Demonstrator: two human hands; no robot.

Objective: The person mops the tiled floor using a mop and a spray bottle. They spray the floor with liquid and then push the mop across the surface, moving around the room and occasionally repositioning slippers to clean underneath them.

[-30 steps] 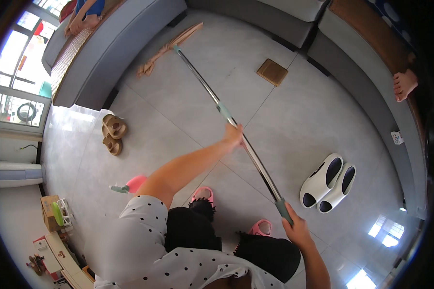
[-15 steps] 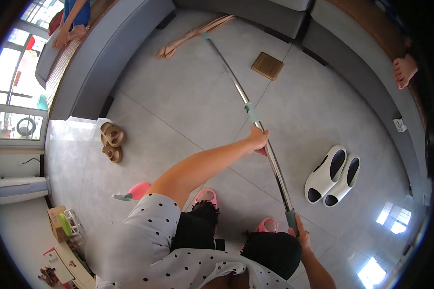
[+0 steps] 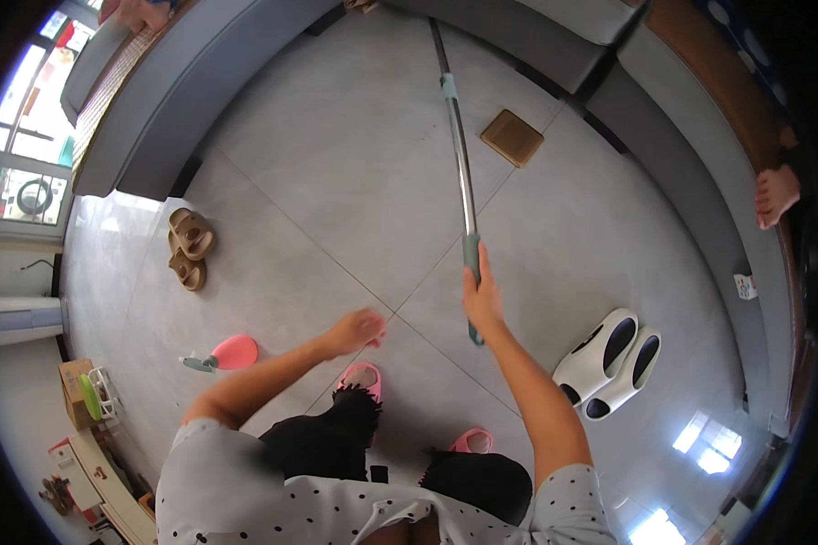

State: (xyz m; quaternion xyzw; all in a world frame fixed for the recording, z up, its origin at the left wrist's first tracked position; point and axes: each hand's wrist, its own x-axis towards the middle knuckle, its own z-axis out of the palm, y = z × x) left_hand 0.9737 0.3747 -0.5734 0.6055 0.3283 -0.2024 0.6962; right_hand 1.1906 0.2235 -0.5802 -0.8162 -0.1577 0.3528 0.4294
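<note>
My right hand (image 3: 484, 295) is closed around the grey-green grip of a long mop pole (image 3: 464, 173), out in front of me. The shiny metal pole runs away over the grey tiles toward the base of the far grey sofa, with a pale green collar partway along. A bit of tan cloth (image 3: 362, 4) shows at the top edge; the pole's far end and any join to the cloth cannot be made out. Off the pole, my left hand (image 3: 356, 331) hovers above the floor near my left foot, slightly blurred, its fingers curled with nothing seen in them.
A square brown floor plate (image 3: 513, 138) lies right of the pole. White slippers (image 3: 609, 359) stand at right, brown sandals (image 3: 191, 245) at left. A pink spray bottle (image 3: 234, 352) lies left of my feet. Grey sofas (image 3: 218, 91) line the far side; another person's foot (image 3: 776, 195) rests at right.
My left hand has let go of the pole and come back left and nearer. My right hand has pushed the pole forward, and the mop's cloth has mostly left the view.
</note>
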